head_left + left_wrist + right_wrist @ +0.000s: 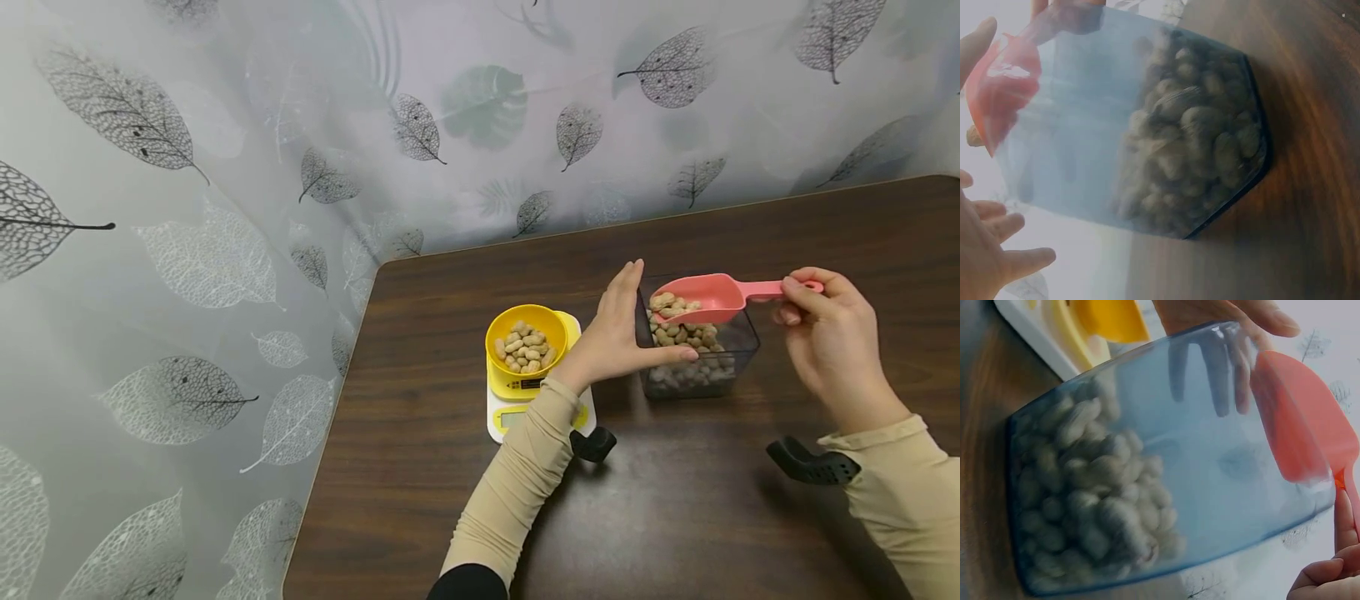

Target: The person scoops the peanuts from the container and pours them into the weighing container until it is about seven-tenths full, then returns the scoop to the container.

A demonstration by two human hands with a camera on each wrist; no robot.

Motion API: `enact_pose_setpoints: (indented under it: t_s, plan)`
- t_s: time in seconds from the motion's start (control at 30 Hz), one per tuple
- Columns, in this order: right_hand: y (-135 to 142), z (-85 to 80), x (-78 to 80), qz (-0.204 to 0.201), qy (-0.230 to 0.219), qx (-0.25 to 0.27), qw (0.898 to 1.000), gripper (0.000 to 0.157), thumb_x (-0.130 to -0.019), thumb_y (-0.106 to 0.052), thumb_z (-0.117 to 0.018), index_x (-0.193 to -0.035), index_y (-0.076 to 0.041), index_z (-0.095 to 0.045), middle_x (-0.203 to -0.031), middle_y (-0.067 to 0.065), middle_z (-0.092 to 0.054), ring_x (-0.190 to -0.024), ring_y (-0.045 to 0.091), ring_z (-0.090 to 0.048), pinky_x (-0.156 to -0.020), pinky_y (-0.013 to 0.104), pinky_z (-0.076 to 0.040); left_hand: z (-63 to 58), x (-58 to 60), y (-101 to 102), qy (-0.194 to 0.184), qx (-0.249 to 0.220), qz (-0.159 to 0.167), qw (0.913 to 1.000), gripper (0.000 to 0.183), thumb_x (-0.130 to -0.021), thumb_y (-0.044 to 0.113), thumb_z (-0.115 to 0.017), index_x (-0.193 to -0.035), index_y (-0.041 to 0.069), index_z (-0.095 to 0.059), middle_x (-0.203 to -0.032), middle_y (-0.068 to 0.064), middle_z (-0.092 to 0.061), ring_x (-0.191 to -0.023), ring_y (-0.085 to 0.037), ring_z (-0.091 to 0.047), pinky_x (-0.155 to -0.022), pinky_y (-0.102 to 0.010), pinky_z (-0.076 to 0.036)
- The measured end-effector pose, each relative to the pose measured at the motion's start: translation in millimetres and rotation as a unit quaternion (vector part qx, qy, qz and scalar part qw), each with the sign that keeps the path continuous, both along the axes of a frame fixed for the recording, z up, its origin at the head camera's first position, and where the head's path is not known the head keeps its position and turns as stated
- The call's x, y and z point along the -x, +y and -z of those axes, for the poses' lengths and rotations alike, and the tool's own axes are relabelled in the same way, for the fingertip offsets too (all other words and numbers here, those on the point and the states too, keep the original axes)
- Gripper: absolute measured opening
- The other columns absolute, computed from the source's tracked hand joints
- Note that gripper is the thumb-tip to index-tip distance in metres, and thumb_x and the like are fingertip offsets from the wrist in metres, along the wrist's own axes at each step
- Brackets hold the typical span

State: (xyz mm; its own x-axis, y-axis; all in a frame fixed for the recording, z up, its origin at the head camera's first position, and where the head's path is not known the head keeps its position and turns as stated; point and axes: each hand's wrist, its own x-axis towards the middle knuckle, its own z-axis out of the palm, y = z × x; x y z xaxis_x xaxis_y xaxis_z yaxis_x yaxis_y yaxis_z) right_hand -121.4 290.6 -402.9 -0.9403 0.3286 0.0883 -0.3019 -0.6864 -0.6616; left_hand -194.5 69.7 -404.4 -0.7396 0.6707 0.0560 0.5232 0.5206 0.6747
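Note:
My right hand point(836, 333) pinches the handle of a pink scoop point(716, 296), which lies level over the mouth of a clear, dark-tinted plastic container point(742, 354). Several peanuts point(673, 307) sit in the scoop's bowl. More unshelled peanuts point(1191, 131) fill the container's lower part, seen through its wall. Fingers straight and thumb spread, my left hand point(615, 333) stands at the container's left side; in the left wrist view its fingers point(1007, 228) look apart from the wall. The scoop point(1310, 419) shows at the container's rim in the right wrist view.
Left of the container, a yellow bowl point(495, 354) holding peanuts rests on a yellow and white kitchen scale point(497, 408), partly behind my left forearm. The brown wooden table point(420, 467) meets a leaf-patterned wall covering point(480, 183) at the back and left.

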Motion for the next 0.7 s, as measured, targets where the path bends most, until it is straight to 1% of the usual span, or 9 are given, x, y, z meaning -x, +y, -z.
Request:
enact_pose_setpoints:
  t_s: [0.1, 0.23, 0.33, 0.4, 0.53, 0.63, 0.7]
  plan:
    - [-5, -6.7, 6.3, -0.006, 0.009, -0.005, 1.0, 0.006, -0.09, 0.007, -0.049, -0.095, 0.004, -0.051, -0.082, 0.006, -0.041, -0.062, 0.016, -0.036, -0.055, 0.023, -0.036, -5.1, 3.0, -6, 0.006, -0.001, -0.004, 1.0, 0.116, -0.073, 0.054, -0.071, -0.144, 0.038, 0.019, -0.154, 0.017, 0.015, -0.145, -0.005, 0.002, -0.116, -0.04, -0.024]
    - [-15, -16.1, 14.5, -0.012, 0.018, -0.022, 1.0, 0.005, -0.09, 0.006, -0.05, -0.095, 0.004, -0.05, -0.083, 0.006, -0.041, -0.062, 0.015, -0.035, -0.055, 0.021, -0.034, -11.9, 5.7, -16, 0.02, -0.013, -0.016, 0.9996, 0.116, -0.073, 0.052, -0.072, -0.145, 0.036, 0.018, -0.155, 0.014, 0.013, -0.146, -0.008, 0.0, -0.116, -0.041, -0.025]
    - [-25, -21.9, 20.1, -0.015, 0.021, -0.033, 0.999, 0.005, -0.09, 0.005, -0.051, -0.094, 0.003, -0.051, -0.083, 0.005, -0.041, -0.062, 0.014, -0.034, -0.055, 0.021, -0.033, -15.6, 7.5, -24, 0.026, -0.02, -0.026, 0.9991, 0.118, -0.072, 0.052, -0.073, -0.145, 0.036, 0.017, -0.156, 0.013, 0.012, -0.146, -0.01, -0.002, -0.115, -0.042, -0.026]
    - [-32, -25.1, 23.2, -0.017, 0.019, -0.046, 0.999, 0.005, -0.09, 0.003, -0.052, -0.094, 0.002, -0.051, -0.084, 0.005, -0.04, -0.062, 0.013, -0.034, -0.054, 0.02, -0.033, -17.8, 8.8, -30, 0.027, -0.023, -0.032, 0.9988, 0.118, -0.072, 0.051, -0.074, -0.145, 0.037, 0.018, -0.156, 0.013, 0.012, -0.146, -0.01, -0.002, -0.115, -0.044, -0.026]
    - [-47, -30.5, 29.8, -0.033, 0.022, -0.062, 0.997, 0.005, -0.09, 0.002, -0.053, -0.094, 0.001, -0.052, -0.085, 0.004, -0.039, -0.063, 0.013, -0.035, -0.054, 0.019, -0.036, -23.2, 12.5, -44, 0.032, -0.031, -0.05, 0.9978, 0.118, -0.072, 0.05, -0.074, -0.145, 0.037, 0.017, -0.156, 0.012, 0.011, -0.146, -0.012, -0.002, -0.115, -0.046, -0.025]
    - [-58, -34.1, 35.4, -0.049, 0.028, -0.064, 0.996, 0.005, -0.09, 0.002, -0.053, -0.094, 0.0, -0.051, -0.086, 0.005, -0.038, -0.063, 0.012, -0.035, -0.054, 0.018, -0.037, -26.7, 15.5, -57, 0.032, -0.037, -0.066, 0.9966, 0.117, -0.072, 0.05, -0.075, -0.146, 0.036, 0.016, -0.156, 0.012, 0.008, -0.145, -0.012, -0.004, -0.115, -0.046, -0.024]
    - [-65, -36.1, 39.1, -0.054, 0.028, -0.077, 0.995, 0.008, -0.09, 0.0, -0.055, -0.095, 0.0, -0.05, -0.086, 0.004, -0.039, -0.064, 0.012, -0.035, -0.055, 0.017, -0.038, -27.7, 17.6, -65, 0.032, -0.04, -0.077, 0.9957, 0.117, -0.072, 0.05, -0.074, -0.146, 0.035, 0.015, -0.156, 0.011, 0.006, -0.145, -0.013, -0.006, -0.116, -0.045, -0.023]
